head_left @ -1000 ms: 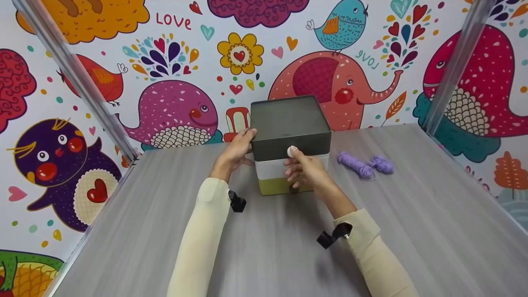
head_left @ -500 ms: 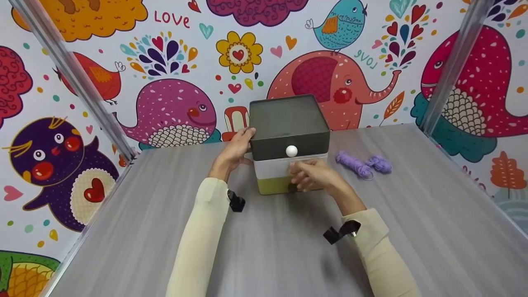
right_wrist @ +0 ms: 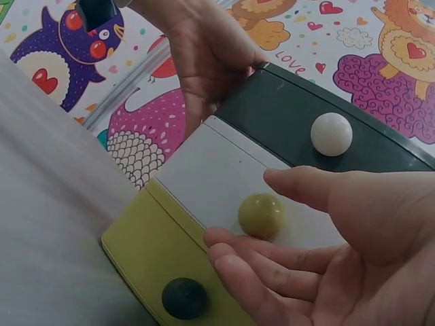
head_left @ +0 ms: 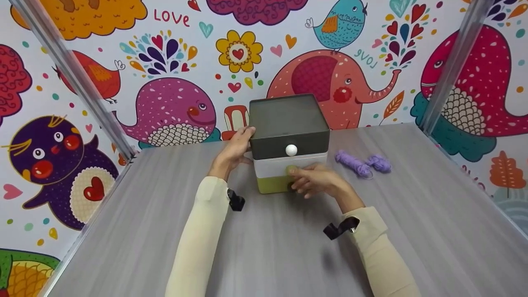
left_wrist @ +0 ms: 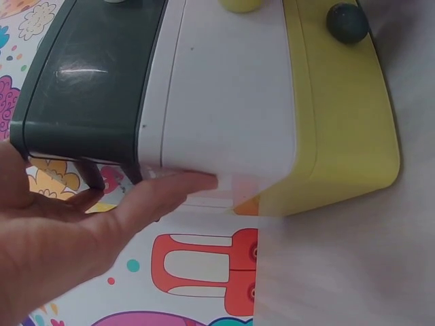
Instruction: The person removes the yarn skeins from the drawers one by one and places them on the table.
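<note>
A small three-tier drawer box (head_left: 288, 115) stands on the table, dark green on top, white in the middle, yellow-green below. My left hand (head_left: 237, 149) holds its left side, the digits spread over the dark and white tiers; some fingertips are hidden. My right hand (head_left: 319, 181) is in front of the white drawer (right_wrist: 197, 159). In the right wrist view its thumb and fingers stand around the yellow-green knob (right_wrist: 262, 216), with a visible gap between thumb and knob. A white knob (right_wrist: 332, 134) is on the dark drawer, and a dark knob (right_wrist: 184, 298) on the lowest.
Two bundles of purple yarn (head_left: 357, 164) lie on the grey table (head_left: 177, 231) to the right of the box. Behind rises a wall (head_left: 243, 90) printed with cartoon animals. Metal posts (head_left: 453, 66) stand at the table's back corners.
My right hand has let go of the white knob and moved down to the yellow-green knob. My left hand stays at the box's side. All drawers look closed throughout.
</note>
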`<state>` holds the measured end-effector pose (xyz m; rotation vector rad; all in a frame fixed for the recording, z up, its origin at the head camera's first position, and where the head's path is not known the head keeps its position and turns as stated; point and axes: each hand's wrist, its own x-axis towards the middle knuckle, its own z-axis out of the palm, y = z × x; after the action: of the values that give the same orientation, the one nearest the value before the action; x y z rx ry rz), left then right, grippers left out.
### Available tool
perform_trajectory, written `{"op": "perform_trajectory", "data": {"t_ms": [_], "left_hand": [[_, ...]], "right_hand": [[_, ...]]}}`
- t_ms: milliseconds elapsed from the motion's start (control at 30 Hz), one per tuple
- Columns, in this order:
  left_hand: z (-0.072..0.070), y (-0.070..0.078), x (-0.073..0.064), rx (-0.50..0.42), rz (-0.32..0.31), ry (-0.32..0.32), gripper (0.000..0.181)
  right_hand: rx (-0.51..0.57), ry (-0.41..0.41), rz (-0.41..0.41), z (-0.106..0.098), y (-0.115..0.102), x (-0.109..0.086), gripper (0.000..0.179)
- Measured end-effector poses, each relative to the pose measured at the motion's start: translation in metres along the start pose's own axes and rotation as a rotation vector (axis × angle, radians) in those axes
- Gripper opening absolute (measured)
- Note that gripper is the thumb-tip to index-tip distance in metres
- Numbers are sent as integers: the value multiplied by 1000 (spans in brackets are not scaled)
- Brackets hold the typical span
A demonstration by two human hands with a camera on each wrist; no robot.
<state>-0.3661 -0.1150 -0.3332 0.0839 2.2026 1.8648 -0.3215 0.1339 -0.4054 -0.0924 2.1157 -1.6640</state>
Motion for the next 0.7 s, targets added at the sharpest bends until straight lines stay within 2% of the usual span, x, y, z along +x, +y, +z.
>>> {"op": "perform_trajectory", "data": {"t_ms": [267, 700], "left_hand": [[0, 2, 1, 4, 5, 9, 63], [0, 1, 0, 6, 9, -4, 62]], "right_hand": [[142, -79, 9, 2, 0, 6, 58], [261, -79, 42, 14, 6, 16, 43]]}}
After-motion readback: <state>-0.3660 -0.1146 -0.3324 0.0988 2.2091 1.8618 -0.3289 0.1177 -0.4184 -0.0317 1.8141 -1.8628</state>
